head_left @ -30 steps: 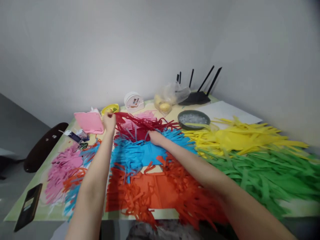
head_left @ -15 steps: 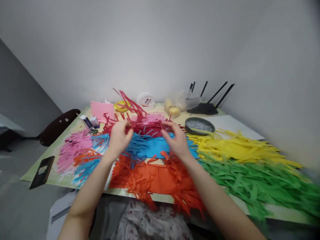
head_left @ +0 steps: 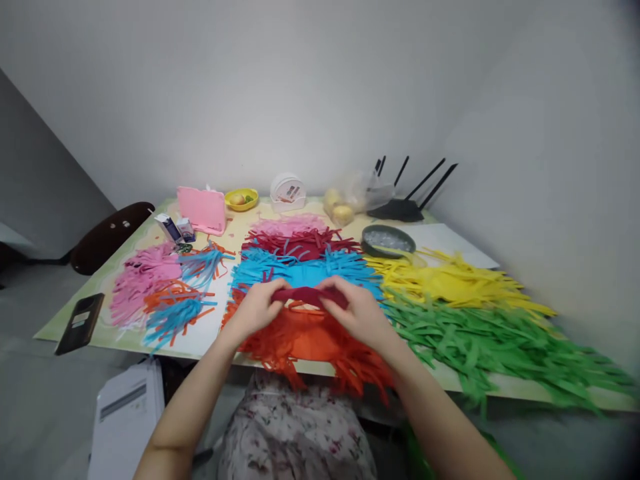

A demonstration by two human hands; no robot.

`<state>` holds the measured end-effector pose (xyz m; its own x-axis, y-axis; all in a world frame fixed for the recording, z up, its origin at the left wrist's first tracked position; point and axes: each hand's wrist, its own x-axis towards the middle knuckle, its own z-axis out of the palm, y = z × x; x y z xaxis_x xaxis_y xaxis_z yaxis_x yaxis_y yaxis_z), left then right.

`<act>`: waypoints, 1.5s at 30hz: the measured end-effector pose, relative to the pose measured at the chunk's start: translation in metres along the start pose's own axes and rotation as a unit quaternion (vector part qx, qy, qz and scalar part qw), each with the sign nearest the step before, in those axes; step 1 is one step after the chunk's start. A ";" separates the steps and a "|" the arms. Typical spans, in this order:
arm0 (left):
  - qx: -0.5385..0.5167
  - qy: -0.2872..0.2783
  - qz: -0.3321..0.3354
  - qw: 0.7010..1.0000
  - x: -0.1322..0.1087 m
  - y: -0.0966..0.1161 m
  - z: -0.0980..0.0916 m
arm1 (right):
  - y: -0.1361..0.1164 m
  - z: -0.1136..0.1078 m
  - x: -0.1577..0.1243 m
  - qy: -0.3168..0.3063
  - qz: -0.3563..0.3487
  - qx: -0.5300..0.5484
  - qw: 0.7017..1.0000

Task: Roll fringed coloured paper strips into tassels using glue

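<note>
Between my two hands stretches a dark red strip of fringed tissue paper [head_left: 304,294]. My left hand [head_left: 260,307] pinches its left end, and my right hand [head_left: 356,308] grips the other end. Both are raised over the orange fringed paper [head_left: 313,337] at the table's front edge. Behind it lies blue fringed paper [head_left: 313,272], then a dark red fringed stack [head_left: 305,248] and pink fringed paper [head_left: 295,225]. Blue and orange tassels [head_left: 180,319] lie left of my left hand.
Yellow fringe [head_left: 455,281] and green fringe [head_left: 480,340] cover the table's right side. A dark bowl [head_left: 388,240], a bagged yellow fruit [head_left: 343,213] and a black router [head_left: 400,210] stand behind. A pink tablet case [head_left: 201,210] and phone [head_left: 80,323] are at left.
Both hands have come down and nearer to me. The red strips that were flying up on the left are lowered, and the piece is now held stretched between my hands.
</note>
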<state>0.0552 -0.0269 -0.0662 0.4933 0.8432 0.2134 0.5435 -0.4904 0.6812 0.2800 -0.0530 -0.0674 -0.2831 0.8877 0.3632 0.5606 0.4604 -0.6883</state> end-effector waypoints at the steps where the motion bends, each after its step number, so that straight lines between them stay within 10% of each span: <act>1: -0.025 -0.002 -0.011 1.000 0.001 0.000 -0.001 | -0.001 -0.002 -0.001 -0.007 0.013 0.009 1.000; 17: -0.301 -0.011 -0.052 0.952 -0.004 0.007 -0.014 | 0.004 -0.022 -0.015 0.027 -0.013 0.197 0.980; 25: -0.275 -0.060 0.017 0.960 -0.005 0.017 -0.030 | 0.002 -0.029 -0.011 0.017 -0.034 0.192 0.981; 31: -0.188 -0.020 -0.027 0.982 -0.002 0.034 -0.030 | -0.008 -0.052 -0.008 -0.134 -0.068 0.154 0.977; 45: -0.064 -0.069 -0.032 0.995 0.000 0.041 -0.028 | -0.030 -0.041 -0.007 -0.060 0.025 -0.031 0.997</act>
<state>0.0576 -0.0409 -0.0189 0.5544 0.8290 0.0741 0.4900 -0.3971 0.7760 0.2971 -0.0735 -0.0234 -0.3426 0.9060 0.2484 0.6224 0.4170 -0.6624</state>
